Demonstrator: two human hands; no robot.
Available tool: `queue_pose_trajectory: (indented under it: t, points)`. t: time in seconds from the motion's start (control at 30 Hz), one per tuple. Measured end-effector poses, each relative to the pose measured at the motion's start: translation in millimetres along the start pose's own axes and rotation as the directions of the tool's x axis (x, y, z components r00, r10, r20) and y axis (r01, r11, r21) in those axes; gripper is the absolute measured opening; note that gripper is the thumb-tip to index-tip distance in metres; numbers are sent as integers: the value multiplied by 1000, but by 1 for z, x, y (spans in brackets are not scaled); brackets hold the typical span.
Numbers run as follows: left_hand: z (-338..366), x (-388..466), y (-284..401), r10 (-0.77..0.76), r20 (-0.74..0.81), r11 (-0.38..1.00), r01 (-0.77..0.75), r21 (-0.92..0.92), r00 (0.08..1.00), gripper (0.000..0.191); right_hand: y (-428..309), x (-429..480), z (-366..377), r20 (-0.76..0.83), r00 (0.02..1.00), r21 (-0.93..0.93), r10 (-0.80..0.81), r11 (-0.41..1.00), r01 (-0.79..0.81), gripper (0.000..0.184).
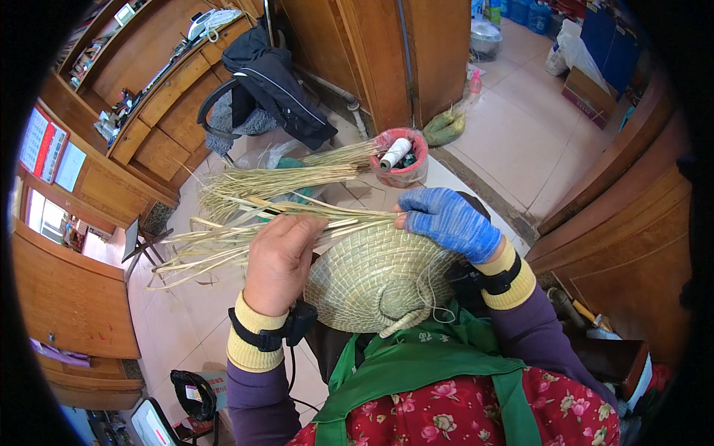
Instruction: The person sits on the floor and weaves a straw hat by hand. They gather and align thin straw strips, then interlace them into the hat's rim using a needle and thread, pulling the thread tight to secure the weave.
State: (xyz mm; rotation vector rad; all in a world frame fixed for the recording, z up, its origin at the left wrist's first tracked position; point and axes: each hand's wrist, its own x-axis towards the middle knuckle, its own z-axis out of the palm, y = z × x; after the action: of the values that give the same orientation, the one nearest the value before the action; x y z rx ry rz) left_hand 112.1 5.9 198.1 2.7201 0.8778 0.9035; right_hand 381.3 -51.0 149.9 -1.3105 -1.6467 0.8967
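Note:
On my lap lies a coiled straw basket [371, 273], stitched in spiral rows, with a small rolled loop or handle [404, 323] and a loose pale thread [429, 287] over it. My right hand [449, 220], in a blue knitted fingerless glove, pinches a bundle of straw strands [357, 214] against the basket's upper rim. Bare, my left hand [284, 259] closes on the same strands farther left; their loose ends [195, 251] fan out beyond it. The left fingertips are hidden behind the back of the hand.
Straw bundles [279, 181] lie ahead on the tiled floor beside a red bucket [399, 175] holding a white thread spool [396, 153]. A dark jacket [279, 95] hangs over a chair. Green gourds [444, 127] sit by the door frame. At lower left is a black-lined bin [192, 396].

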Motion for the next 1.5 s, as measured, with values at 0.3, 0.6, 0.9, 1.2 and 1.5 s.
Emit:
queue_pose_trajectory:
  t: [0.3, 0.6, 0.9, 1.2, 1.5]
  points:
    - [0, -8, -6, 2, -6, 1000, -3, -29, 1000, 14, -9, 0, -4, 47, 988, 26, 147, 989, -148, 43]
    - [6, -12, -4, -98, -29, 995, 98, 9, 995, 27, -1, 0, 1, 6, 1000, 25, 22, 999, -22, 33]
    - [5, -8, -5, 32, 18, 999, -33, 43, 999, 38, -10, 0, -3, 26, 994, -1, 103, 995, -103, 39]
    - [2, 5, 1, 225, 89, 959, -237, 153, 970, 29, -13, -1, -3, 29, 997, -73, 65, 995, -63, 39]
    - [10, 14, -1, 360, 74, 926, -366, 93, 930, 31, -6, 0, -5, 95, 995, 3, -42, 999, 42, 37]
